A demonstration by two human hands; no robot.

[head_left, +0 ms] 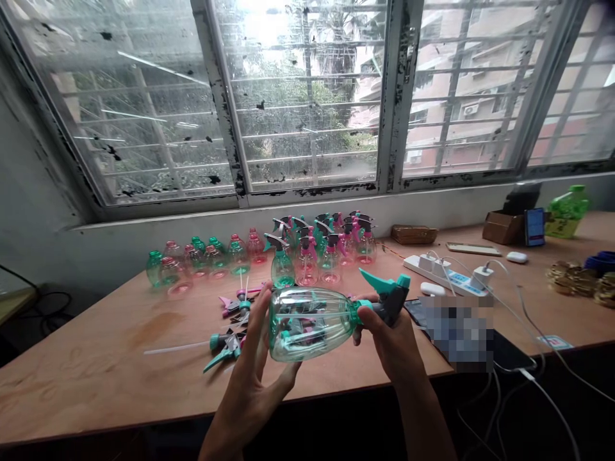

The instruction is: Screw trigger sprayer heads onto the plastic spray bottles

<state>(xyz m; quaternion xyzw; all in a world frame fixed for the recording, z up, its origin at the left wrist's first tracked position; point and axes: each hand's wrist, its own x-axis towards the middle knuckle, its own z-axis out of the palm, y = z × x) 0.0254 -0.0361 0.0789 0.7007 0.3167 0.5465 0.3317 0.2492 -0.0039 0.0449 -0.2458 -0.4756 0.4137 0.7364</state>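
A clear green spray bottle [312,336] lies sideways in the air above the table's front edge, base to the left. My left hand [252,371] is closed around its base, fingers behind and thumb below. At the neck, the fingers and thumb of my right hand [391,342] pinch the green collar. The grey and teal trigger head [394,301] sits on the neck, pointing right, and a thin tube shows inside the bottle. Loose trigger sprayers [225,346] in teal, grey and pink lie on the table just behind my left hand, partly hidden.
Capless green and pink bottles [216,256] stand at the back left of the wooden table [106,358]. Several bottles with trigger heads [331,256] are grouped at the back centre. To the right are a power strip [451,275], cables, a phone [512,349] and a cardboard box [502,225].
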